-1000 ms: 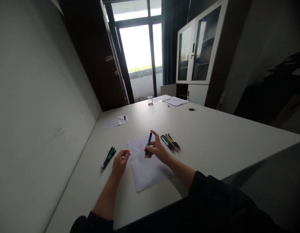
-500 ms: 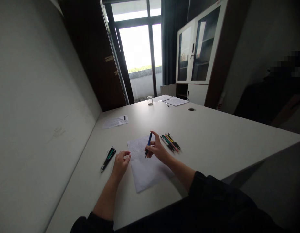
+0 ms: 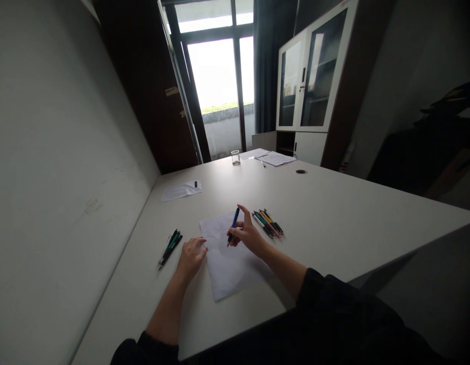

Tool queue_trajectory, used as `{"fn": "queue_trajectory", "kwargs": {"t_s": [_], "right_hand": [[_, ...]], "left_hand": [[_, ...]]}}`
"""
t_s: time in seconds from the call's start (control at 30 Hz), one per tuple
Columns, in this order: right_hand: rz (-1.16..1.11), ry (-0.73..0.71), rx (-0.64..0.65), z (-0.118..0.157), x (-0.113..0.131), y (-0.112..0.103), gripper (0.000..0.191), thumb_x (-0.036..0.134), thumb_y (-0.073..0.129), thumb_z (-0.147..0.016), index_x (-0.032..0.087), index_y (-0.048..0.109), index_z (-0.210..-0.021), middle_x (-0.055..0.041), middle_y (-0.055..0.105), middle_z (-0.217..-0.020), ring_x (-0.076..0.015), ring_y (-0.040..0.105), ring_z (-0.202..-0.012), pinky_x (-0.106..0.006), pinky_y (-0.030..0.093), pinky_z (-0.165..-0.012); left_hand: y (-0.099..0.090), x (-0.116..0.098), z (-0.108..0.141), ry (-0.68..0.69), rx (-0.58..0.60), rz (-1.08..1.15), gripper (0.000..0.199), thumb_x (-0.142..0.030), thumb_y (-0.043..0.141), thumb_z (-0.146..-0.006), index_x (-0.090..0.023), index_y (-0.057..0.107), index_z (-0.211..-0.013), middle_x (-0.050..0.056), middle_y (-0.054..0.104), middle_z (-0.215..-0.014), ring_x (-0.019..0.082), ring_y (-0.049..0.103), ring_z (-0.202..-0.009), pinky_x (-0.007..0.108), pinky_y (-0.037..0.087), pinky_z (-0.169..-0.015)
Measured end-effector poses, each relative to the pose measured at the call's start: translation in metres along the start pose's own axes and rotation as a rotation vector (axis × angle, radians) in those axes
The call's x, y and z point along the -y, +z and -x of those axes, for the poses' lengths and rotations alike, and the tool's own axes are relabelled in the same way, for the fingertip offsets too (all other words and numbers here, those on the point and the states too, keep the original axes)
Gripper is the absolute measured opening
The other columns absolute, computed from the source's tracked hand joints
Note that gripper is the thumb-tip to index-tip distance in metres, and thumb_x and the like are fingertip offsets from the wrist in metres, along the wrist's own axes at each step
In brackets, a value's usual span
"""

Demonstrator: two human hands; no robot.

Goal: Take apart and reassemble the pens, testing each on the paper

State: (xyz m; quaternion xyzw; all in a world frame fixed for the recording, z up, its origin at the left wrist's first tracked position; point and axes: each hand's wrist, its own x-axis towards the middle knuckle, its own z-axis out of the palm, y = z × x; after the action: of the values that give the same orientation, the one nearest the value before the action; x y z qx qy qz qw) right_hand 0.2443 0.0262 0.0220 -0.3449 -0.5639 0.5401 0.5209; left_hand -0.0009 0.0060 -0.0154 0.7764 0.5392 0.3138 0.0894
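Over the sheet of paper (image 3: 231,274), right hand (image 3: 244,234) grips a blue pen (image 3: 234,223), index finger up at its top end, tip pointing down. Can't tell if the tip touches the paper. Left hand (image 3: 192,256) holds nothing visible; fingers loosely bent at the paper's left edge. Sheet lies on the white table (image 3: 326,223), with writing on its far part.

Left of the left hand: bunch of dark and green pens (image 3: 170,249). Just right of the paper: row of mixed-color pens (image 3: 268,224), laid side by side at a slant. Farther up on the left: another paper (image 3: 181,191) with a small dark patch. Far end: glass jar (image 3: 235,158), papers (image 3: 277,158) to its right, single pen (image 3: 263,163) beside them.
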Motion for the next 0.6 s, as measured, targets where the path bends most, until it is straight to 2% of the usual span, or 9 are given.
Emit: {"fn": "queue_trajectory", "kwargs": {"t_s": [0.23, 0.43, 0.5, 0.53, 0.6], "right_hand": [[0.007, -0.022, -0.015, -0.0015, -0.0045, -0.0004, 0.083, 0.029, 0.062, -0.075, 0.029, 0.013, -0.142, 0.0055, 0.064, -0.075, -0.0139, 0.061, -0.045, -0.027, 0.053, -0.044], [-0.015, -0.075, -0.03, -0.0042, -0.0051, 0.0012, 0.097, 0.03, 0.068, -0.075, 0.028, 0.003, -0.146, 0.0029, 0.066, -0.079, -0.0152, 0.063, -0.052, -0.029, 0.052, -0.05], [-0.004, -0.072, -0.018, -0.0059, -0.006, 0.0013, 0.092, 0.03, 0.072, -0.072, 0.024, 0.015, -0.144, 0.0022, 0.066, -0.08, -0.0147, 0.063, -0.055, -0.03, 0.052, -0.055], [0.018, -0.066, -0.011, -0.0065, -0.0066, 0.0012, 0.081, 0.03, 0.074, -0.07, 0.021, 0.03, -0.137, 0.0021, 0.066, -0.078, -0.014, 0.062, -0.055, -0.029, 0.052, -0.057], [0.093, -0.038, 0.014, -0.0072, -0.0076, 0.0011, 0.047, 0.031, 0.075, -0.07, 0.016, 0.053, -0.108, 0.0031, 0.063, -0.068, -0.0121, 0.058, -0.053, -0.026, 0.048, -0.055]], "left_hand": [[-0.0026, -0.0033, 0.0026, 0.039, 0.043, -0.079, 0.03, -0.031, 0.063, -0.083, -0.023, 0.062, -0.111, 0.008, 0.062, -0.122, 0.026, 0.053, -0.118, 0.046, 0.037, -0.103], [-0.0043, -0.0051, 0.0033, 0.043, 0.084, -0.126, 0.038, -0.041, 0.064, -0.083, -0.025, 0.061, -0.118, 0.007, 0.06, -0.128, 0.027, 0.05, -0.122, 0.045, 0.035, -0.107], [-0.004, -0.0044, 0.0039, 0.035, 0.107, -0.138, 0.043, -0.046, 0.063, -0.083, -0.025, 0.061, -0.121, 0.007, 0.057, -0.131, 0.028, 0.047, -0.126, 0.046, 0.034, -0.109], [-0.0039, -0.004, 0.0042, 0.029, 0.119, -0.143, 0.045, -0.048, 0.062, -0.083, -0.025, 0.06, -0.123, 0.007, 0.056, -0.133, 0.028, 0.045, -0.128, 0.047, 0.033, -0.109], [-0.0038, -0.0037, 0.0048, 0.012, 0.142, -0.154, 0.049, -0.051, 0.061, -0.083, -0.026, 0.058, -0.126, 0.006, 0.054, -0.136, 0.029, 0.042, -0.131, 0.047, 0.033, -0.11]]}}
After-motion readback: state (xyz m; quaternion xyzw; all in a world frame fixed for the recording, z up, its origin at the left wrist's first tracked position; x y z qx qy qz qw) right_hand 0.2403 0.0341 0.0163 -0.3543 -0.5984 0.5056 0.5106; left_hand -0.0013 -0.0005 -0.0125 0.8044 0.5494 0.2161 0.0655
